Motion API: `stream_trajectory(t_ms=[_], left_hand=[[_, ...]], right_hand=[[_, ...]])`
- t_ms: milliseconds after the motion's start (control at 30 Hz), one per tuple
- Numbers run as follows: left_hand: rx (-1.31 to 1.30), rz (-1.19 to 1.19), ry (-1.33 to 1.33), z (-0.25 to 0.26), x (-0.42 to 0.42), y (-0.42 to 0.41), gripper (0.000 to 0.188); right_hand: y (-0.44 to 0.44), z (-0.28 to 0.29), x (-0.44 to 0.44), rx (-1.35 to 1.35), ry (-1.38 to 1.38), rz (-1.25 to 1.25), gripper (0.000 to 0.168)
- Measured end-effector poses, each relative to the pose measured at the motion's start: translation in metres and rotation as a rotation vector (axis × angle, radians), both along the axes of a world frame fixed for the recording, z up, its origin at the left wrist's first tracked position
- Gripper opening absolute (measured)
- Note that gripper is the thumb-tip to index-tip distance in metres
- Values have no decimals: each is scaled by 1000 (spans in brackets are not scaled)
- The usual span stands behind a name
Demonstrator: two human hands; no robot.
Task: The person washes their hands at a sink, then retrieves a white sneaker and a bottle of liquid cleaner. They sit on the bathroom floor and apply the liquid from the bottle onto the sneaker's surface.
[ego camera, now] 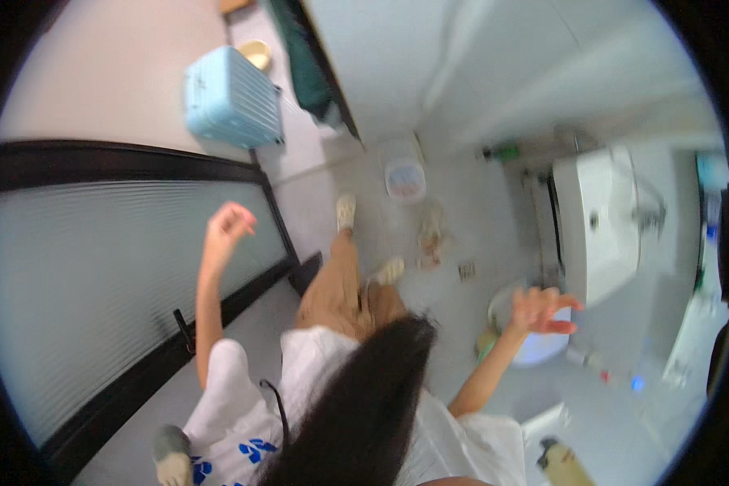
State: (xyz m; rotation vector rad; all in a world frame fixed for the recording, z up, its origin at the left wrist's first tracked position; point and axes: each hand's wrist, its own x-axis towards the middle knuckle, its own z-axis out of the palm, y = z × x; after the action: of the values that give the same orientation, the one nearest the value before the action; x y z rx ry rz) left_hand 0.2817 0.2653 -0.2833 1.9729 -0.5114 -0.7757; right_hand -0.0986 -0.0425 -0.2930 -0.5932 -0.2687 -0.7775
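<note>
My left hand [229, 223] is raised with nothing in it, fingers loosely curled and a little apart. It appears in front of the ribbed glass door [127, 255], whose dark frame holds a black handle [184, 329] lower down. On the other side, my right hand [540, 311] is stretched out bare, its fingers spread and blurred. Behind that hand is a round white fixture [531, 352], partly hidden, which may be a toilet. The white washbasin [604, 243] with a metal faucet [649, 215] lies just beyond it.
A light blue suitcase [234, 100] and a yellow bowl [256, 54] stand past the doorway. On the grey floor are a white plastic bin [406, 180], blurred footwear [431, 234] and a drain [466, 270]. A dark-edged door [334, 79] stands ahead.
</note>
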Motion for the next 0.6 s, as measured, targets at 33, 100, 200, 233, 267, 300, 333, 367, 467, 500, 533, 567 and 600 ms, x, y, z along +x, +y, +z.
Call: stream_trajectory(t_ms=[33,100,200,233,267,300,333,367,467,500,533,567,600], left_hand=[[14,57,-2,-13,7,9,10],[66,193,7,-15,16,48,7],[186,276,-66,-26,33,71,18],[207,245,-135,-37,49,78,23],[244,248,-214,-45,58,90,25],[260,293,-163,-46,73,98,25],[237,290,-228,-61,71,121,25],[297,318,-159,-52,98,113,22],[219,445,-163,-77,140,153,14],[163,478,-143,-89,154,156,14],[163,440,-200,-95,167,166,14],[172,443,-213,-102,184,172,15],[174,445,-278,-94,191,165,15]], right_hand=[[1,-10,30,38,90,48,46],[12,-13,96,-218,634,255,47],[35,-36,176,-555,1001,629,43],[40,-51,202,-678,1024,724,42],[49,-63,239,-838,929,746,40],[69,-69,270,-1010,859,712,40],[86,-113,282,-1386,869,677,42],[86,-144,317,-1755,907,599,44],[120,-101,432,-2066,1155,513,58],[116,-97,460,-2015,1143,450,56],[120,-97,489,-1951,1112,401,54],[122,-95,517,-1894,1064,355,47],[118,-89,537,-1844,1026,311,40]])
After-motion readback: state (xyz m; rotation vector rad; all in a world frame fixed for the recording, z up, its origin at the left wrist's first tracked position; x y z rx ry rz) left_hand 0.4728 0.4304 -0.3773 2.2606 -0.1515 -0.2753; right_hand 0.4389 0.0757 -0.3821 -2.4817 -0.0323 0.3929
